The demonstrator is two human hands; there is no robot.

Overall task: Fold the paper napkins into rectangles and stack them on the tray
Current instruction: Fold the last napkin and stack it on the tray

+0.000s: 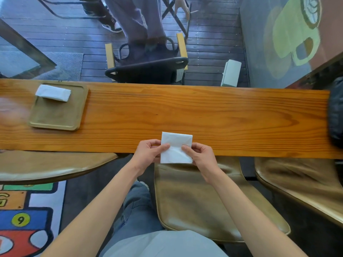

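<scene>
A white paper napkin (176,145), folded to a rough square, hangs half over the near edge of the wooden counter (204,112). My left hand (150,151) pinches its left edge and my right hand (199,154) pinches its right edge. At the far left of the counter lies a tan tray (55,115). A stack of folded white napkins (53,92) rests on the tray's far end.
A white napkin box (231,73) stands at the counter's far edge, right of centre. A dark bag (336,112) sits at the right end. Tan padded stools (204,197) are below the counter. A chair and a person's legs are beyond the glass.
</scene>
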